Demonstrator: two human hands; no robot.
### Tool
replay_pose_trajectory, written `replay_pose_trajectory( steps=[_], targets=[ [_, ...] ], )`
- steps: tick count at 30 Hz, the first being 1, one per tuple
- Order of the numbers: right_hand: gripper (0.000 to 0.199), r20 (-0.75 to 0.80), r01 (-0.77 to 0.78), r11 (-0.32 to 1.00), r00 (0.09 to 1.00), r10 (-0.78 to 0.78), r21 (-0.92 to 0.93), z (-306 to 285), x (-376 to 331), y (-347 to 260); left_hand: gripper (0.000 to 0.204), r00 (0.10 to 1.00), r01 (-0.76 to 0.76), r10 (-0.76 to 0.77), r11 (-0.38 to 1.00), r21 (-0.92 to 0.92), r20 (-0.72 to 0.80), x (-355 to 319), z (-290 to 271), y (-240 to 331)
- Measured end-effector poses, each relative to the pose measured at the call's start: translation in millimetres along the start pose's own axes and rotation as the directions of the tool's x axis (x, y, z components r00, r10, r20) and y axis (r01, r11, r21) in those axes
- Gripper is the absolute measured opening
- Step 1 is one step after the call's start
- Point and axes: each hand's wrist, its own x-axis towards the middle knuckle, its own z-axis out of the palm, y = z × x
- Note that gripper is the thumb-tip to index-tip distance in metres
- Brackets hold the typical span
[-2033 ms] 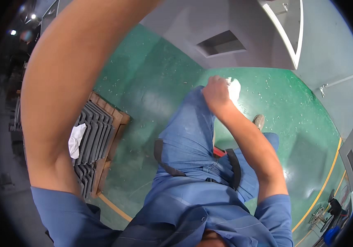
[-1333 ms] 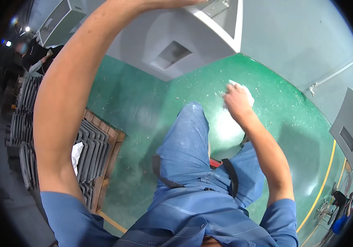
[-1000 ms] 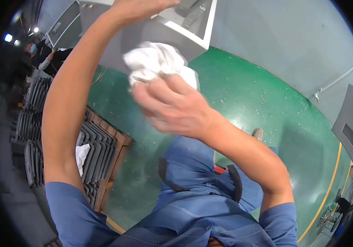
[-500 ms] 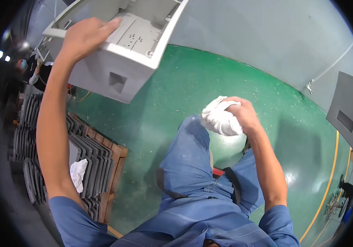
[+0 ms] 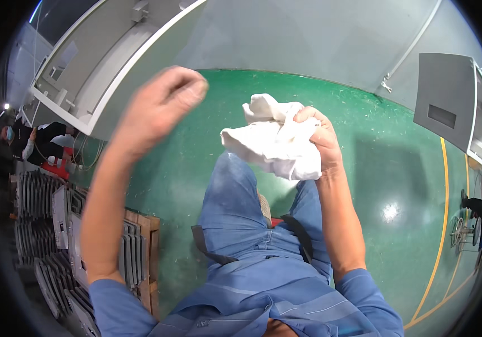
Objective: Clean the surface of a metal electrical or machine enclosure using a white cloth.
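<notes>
My right hand (image 5: 321,137) grips a crumpled white cloth (image 5: 272,146) in front of my knees, its loose folds spreading to the left. My left hand (image 5: 168,106) hangs in the air, slightly blurred, with the fingers curled in and the thumb against them; nothing shows in it. Just left of that hand stands a large light-grey box-shaped housing (image 5: 124,72), open on top, with white inner walls and small fittings inside. My left hand is apart from both the housing and the cloth.
Grey panels (image 5: 131,258) stand stacked on a wooden pallet (image 5: 150,236) at lower left. A person (image 5: 55,140) is beyond them. At right is another grey housing (image 5: 446,84) with a rectangular recess. Yellow lines (image 5: 440,224) mark the green floor; a grey wall (image 5: 308,39) rises ahead.
My left hand has left the housing rim and moved right, toward the cloth. The cloth, bunched up before, is now spread wider in my right hand. My view has shifted.
</notes>
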Motion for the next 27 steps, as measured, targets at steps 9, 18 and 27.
replay_pose_trajectory(
  steps=[9, 18, 27],
  targets=[
    [0.018, 0.353, 0.053, 0.999, 0.934, -0.051, 0.005, 26, -35, -8, 0.047, 0.85, 0.521, -0.088, -0.014, -0.854, 0.52, -45, 167, -59],
    [0.035, 0.028, -0.05, 0.684, 0.994, 0.102, -0.727, 36, -40, 19, 0.08, 0.904, 0.419, -0.084, 0.378, -0.825, 0.42, -81, 121, -39],
    [0.079, 0.529, 0.548, -0.029, 0.819, 0.224, -0.836, 73, -52, 23, 0.074, 0.831, 0.549, -0.309, 0.315, -0.774, 0.464, -89, 101, -71]
  ],
)
